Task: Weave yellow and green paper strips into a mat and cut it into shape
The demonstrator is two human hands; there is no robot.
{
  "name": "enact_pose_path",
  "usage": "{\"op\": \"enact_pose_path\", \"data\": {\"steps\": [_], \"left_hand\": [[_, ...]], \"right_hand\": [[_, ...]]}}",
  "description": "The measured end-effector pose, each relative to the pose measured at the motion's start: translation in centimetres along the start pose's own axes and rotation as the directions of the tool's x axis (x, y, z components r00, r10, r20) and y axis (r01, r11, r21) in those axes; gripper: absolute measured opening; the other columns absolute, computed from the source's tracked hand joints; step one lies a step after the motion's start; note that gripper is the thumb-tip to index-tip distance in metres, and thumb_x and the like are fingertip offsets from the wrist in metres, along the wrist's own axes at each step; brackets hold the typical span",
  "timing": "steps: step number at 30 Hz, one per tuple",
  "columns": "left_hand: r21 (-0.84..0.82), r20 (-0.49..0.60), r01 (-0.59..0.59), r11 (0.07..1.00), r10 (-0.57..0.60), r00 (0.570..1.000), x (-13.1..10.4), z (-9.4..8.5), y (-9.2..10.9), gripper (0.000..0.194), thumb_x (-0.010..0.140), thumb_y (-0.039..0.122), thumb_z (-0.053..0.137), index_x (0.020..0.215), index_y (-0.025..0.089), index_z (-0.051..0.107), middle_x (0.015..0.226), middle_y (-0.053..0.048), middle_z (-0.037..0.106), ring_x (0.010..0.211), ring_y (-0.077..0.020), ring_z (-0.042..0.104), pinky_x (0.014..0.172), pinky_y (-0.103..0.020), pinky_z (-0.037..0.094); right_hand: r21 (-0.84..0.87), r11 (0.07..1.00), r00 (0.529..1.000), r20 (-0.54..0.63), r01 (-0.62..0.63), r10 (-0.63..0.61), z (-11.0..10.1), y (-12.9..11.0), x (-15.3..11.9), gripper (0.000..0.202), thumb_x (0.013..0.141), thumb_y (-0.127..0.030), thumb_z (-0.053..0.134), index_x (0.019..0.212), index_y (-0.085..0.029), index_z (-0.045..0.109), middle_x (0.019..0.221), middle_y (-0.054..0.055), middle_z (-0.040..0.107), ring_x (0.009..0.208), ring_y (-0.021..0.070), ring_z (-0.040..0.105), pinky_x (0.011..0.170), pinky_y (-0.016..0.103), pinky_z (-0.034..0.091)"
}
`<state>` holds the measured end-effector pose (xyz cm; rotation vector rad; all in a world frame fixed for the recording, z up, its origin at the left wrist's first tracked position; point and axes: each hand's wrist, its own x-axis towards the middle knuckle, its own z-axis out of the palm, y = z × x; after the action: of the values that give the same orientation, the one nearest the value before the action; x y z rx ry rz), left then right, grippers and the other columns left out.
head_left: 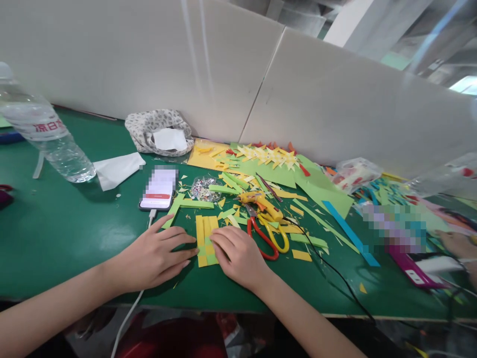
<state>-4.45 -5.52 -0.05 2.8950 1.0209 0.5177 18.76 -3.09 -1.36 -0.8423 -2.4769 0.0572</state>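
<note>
A small woven mat of yellow and green paper strips (207,223) lies flat on the green table. My left hand (156,256) rests along its left edge, palm down, with the fingers stretched out and slightly apart. At the right edge, my right hand (238,256) has its fingers bent together and pressed on the paper strips; its thumb tip touches the mat's lower part. Just beyond my right hand are scissors with red and yellow handles (264,244). A yellow glue gun (263,205) lies over the scissors.
A charging phone (159,190), a water bottle (48,132) and a cloth pouch (160,133) stand or lie to the left. Paper scraps (309,242) and a blue strip (350,233) spread rightward. A grey partition (149,59) closes the back. Another person's hand (456,244) shows far right.
</note>
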Motion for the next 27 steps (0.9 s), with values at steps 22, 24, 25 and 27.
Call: {"op": "enact_pose_path", "data": {"steps": [22,24,25,27], "left_hand": [[-0.179,-0.071,0.35,0.919,-0.367,0.928,2.4,2.0,0.4,0.014,0.08,0.035,0.058,0.082,0.022,0.06,0.085,-0.002,0.066,0.08,-0.0204,0.057,0.07,-0.034,0.042],[-0.191,-0.082,0.307,0.932,-0.327,0.942,2.2,2.1,0.6,0.009,0.082,0.029,0.056,0.081,0.022,0.062,0.083,-0.001,0.067,0.078,-0.019,0.058,0.072,-0.034,0.042],[-0.183,-0.092,0.289,0.94,-0.309,0.947,2.1,2.1,0.6,0.009,0.083,0.027,0.055,0.081,0.023,0.063,0.082,0.0,0.068,0.078,-0.0186,0.059,0.072,-0.034,0.042],[-0.152,-0.122,0.261,0.953,-0.28,0.952,2.0,2.1,0.7,0.011,0.084,0.025,0.054,0.083,0.023,0.065,0.083,0.0,0.069,0.078,-0.0185,0.06,0.073,-0.034,0.042]], "right_hand": [[-0.06,0.998,0.999,0.039,0.021,-0.019,0.3,-0.5,-0.2,0.017,0.088,-0.02,0.046,0.091,-0.016,0.061,0.087,0.007,0.066,0.086,0.018,0.059,0.078,0.033,0.047],[-0.058,0.998,1.0,0.016,0.026,-0.025,0.0,-0.4,-0.1,0.016,0.088,-0.021,0.047,0.09,-0.016,0.061,0.089,0.007,0.066,0.086,0.018,0.06,0.079,0.033,0.047],[-0.065,0.998,1.0,-0.015,0.021,-0.022,-0.3,0.0,0.0,0.015,0.087,-0.022,0.048,0.09,-0.017,0.061,0.09,0.007,0.066,0.088,0.0183,0.06,0.08,0.033,0.048],[-0.109,0.993,0.993,-0.118,-0.041,0.028,-1.4,1.4,0.2,0.014,0.087,-0.022,0.049,0.09,-0.017,0.061,0.096,0.009,0.066,0.092,0.0198,0.059,0.083,0.036,0.047]]}}
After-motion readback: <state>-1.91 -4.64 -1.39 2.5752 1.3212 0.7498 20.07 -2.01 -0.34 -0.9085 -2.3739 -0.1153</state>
